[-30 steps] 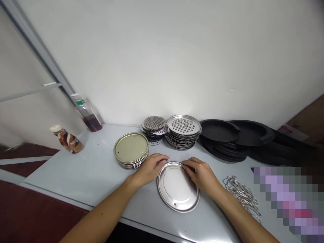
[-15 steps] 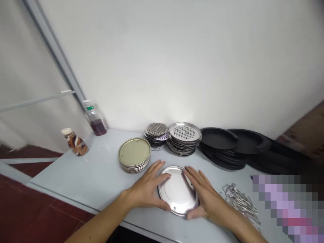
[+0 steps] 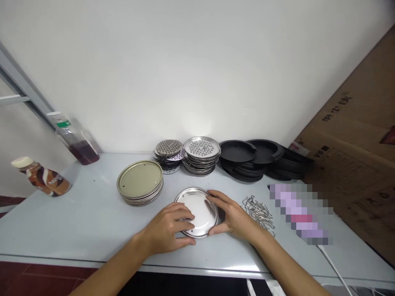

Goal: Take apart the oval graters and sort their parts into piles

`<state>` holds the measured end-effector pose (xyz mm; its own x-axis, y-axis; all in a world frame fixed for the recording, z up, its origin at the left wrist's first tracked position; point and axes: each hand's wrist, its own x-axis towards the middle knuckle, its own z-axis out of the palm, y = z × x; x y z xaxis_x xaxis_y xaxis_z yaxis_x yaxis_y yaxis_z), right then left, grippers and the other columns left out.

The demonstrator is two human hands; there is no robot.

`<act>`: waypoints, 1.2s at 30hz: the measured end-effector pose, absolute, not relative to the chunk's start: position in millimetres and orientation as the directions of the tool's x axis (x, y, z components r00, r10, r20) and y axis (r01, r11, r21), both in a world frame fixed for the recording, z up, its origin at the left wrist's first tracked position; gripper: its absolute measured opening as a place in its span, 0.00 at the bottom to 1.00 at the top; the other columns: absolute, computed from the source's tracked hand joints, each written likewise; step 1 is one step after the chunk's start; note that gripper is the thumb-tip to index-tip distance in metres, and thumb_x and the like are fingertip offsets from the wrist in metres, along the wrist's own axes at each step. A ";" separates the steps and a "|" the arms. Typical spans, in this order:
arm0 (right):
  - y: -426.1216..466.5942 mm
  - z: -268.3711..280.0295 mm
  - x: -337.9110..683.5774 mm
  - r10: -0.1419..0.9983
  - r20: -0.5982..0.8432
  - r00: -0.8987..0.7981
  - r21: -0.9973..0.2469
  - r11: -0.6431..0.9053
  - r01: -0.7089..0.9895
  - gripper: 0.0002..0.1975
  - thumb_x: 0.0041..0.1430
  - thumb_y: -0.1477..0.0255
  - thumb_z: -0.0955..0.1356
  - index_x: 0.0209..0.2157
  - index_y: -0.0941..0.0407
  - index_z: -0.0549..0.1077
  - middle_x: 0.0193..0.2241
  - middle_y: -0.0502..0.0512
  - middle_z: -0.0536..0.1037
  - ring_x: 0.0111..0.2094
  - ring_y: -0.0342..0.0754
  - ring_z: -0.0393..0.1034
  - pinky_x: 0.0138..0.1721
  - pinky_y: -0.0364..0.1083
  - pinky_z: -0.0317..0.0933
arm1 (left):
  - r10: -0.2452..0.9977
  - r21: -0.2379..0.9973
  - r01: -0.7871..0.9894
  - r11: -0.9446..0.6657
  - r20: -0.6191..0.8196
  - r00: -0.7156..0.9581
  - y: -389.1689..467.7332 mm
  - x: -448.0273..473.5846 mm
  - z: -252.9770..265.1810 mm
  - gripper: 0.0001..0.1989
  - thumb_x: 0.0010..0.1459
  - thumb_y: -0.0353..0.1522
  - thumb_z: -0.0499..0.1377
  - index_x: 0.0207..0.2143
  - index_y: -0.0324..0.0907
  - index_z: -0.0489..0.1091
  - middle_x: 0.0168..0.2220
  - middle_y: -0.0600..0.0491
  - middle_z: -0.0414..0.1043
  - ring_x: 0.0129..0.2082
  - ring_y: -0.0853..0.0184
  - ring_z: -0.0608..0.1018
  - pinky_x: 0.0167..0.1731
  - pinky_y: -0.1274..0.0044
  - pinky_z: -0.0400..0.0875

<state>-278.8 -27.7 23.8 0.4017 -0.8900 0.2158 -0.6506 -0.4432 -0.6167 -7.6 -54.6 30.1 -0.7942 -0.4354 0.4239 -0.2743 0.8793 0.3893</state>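
A shiny round metal plate (image 3: 200, 211) with a raised rim and small holes lies on the table in front of me. My left hand (image 3: 168, 228) comes over its left side, the spread fingers resting on the surface and the thumb along the near edge. My right hand (image 3: 231, 216) grips the right rim, with its fingers at the far side and the thumb nearer me. Left of the plate stands a stack of gold-toned round plates (image 3: 140, 179). Bent metal wire hooks (image 3: 257, 211) lie in a pile to the right.
Behind stand a stack of perforated grater discs (image 3: 169, 148), a stack of rimmed grater plates (image 3: 202, 148) and black round trays (image 3: 237, 152). Two bottles, a brown-labelled one (image 3: 49, 181) and one with dark liquid (image 3: 82, 150), stand left. A cardboard box (image 3: 354, 164) borders the right.
My view has turned to the right. My left fingers have moved from the plate's left rim onto its top. The right hand stays at the right rim.
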 end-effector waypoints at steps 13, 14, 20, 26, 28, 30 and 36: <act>-30.7 19.6 -278.6 -0.880 0.243 0.409 -0.582 -0.469 -0.664 0.44 0.38 0.48 0.76 0.56 0.54 0.70 0.61 0.66 0.63 0.62 0.64 0.58 0.61 0.61 0.54 | -0.615 0.697 -0.316 0.644 0.227 -0.755 -52.2 -12.7 37.5 0.09 0.48 0.36 0.70 0.33 0.46 0.78 0.40 0.52 0.75 0.44 0.63 0.73 0.47 0.72 0.70; -30.8 19.7 -278.5 -0.878 0.243 0.413 -0.577 -0.473 -0.666 0.44 0.39 0.48 0.76 0.56 0.54 0.70 0.61 0.66 0.63 0.62 0.63 0.58 0.62 0.61 0.53 | -0.630 0.717 -0.326 0.616 0.200 -0.750 -52.5 -13.2 37.9 0.09 0.47 0.36 0.71 0.32 0.46 0.78 0.40 0.52 0.75 0.44 0.63 0.73 0.46 0.72 0.70; -31.8 19.5 -277.5 -0.877 0.250 0.411 -0.553 -0.477 -0.683 0.45 0.38 0.49 0.76 0.57 0.54 0.69 0.61 0.66 0.65 0.62 0.65 0.58 0.62 0.63 0.51 | -0.654 0.786 -0.318 0.531 0.141 -0.743 -55.1 -14.8 37.9 0.08 0.45 0.36 0.72 0.29 0.45 0.79 0.37 0.53 0.75 0.41 0.65 0.75 0.41 0.74 0.71; -32.3 20.9 -276.7 -0.871 0.251 0.422 -0.545 -0.488 -0.682 0.44 0.41 0.49 0.75 0.57 0.55 0.68 0.61 0.66 0.65 0.62 0.63 0.58 0.65 0.64 0.44 | -0.659 0.792 -0.319 0.520 0.135 -0.740 -53.6 -14.7 37.8 0.08 0.46 0.38 0.71 0.28 0.45 0.79 0.36 0.54 0.75 0.39 0.66 0.75 0.42 0.74 0.71; -31.1 21.9 -275.9 -0.876 0.257 0.408 -0.549 -0.480 -0.684 0.38 0.47 0.51 0.73 0.57 0.54 0.68 0.60 0.65 0.67 0.62 0.60 0.60 0.66 0.64 0.42 | -0.652 0.769 -0.311 0.558 0.175 -0.738 -53.5 -12.8 41.2 0.12 0.45 0.39 0.71 0.32 0.46 0.79 0.38 0.53 0.76 0.42 0.64 0.75 0.45 0.73 0.70; -28.8 22.5 -274.8 -0.875 0.259 0.409 -0.543 -0.482 -0.687 0.36 0.51 0.52 0.72 0.58 0.52 0.67 0.60 0.64 0.67 0.61 0.58 0.61 0.66 0.65 0.40 | -0.663 0.742 -0.305 0.597 0.243 -0.708 -55.1 -8.6 44.8 0.21 0.44 0.41 0.72 0.41 0.47 0.77 0.45 0.50 0.75 0.49 0.60 0.73 0.52 0.69 0.67; -21.2 22.8 -271.8 -0.841 0.236 0.487 -0.447 -0.539 -0.714 0.45 0.46 0.50 0.73 0.63 0.52 0.60 0.65 0.66 0.58 0.66 0.66 0.50 0.64 0.71 0.33 | -0.759 0.654 -0.497 0.570 0.187 -0.624 -64.6 8.5 39.7 0.53 0.40 0.47 0.72 0.65 0.48 0.54 0.66 0.42 0.52 0.65 0.49 0.56 0.62 0.58 0.54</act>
<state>-271.8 -21.2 22.8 0.4872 -0.8409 0.2356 -0.7140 -0.5389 -0.4469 8.5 -64.6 39.7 -0.6239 -0.7588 0.1872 -0.4974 0.5702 0.6538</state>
